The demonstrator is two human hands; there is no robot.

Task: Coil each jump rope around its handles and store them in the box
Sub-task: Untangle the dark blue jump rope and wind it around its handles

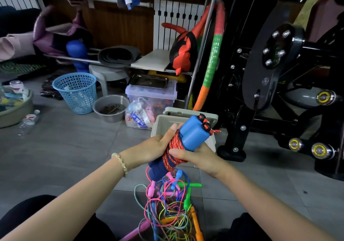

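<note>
Both hands hold one jump rope with two thick blue handles (193, 134) side by side and a red patterned cord (174, 152) wound around their middle. My left hand (149, 147) grips the bundle from the left. My right hand (195, 157) holds it from the right, thumb across the cord. Just behind the bundle an open beige box (163, 124) stands on the floor, its lid tipped up at the back. Below my hands lies a tangled pile of jump ropes (171, 209) in pink, green, orange, blue and yellow.
A black exercise machine (279, 73) fills the right side. A striped hoop (214, 54) leans on it. On the grey floor to the left are a blue mesh basket (76, 91), a metal bowl (110, 108), a clear storage bin (150, 95) and plastic bottles (29, 120).
</note>
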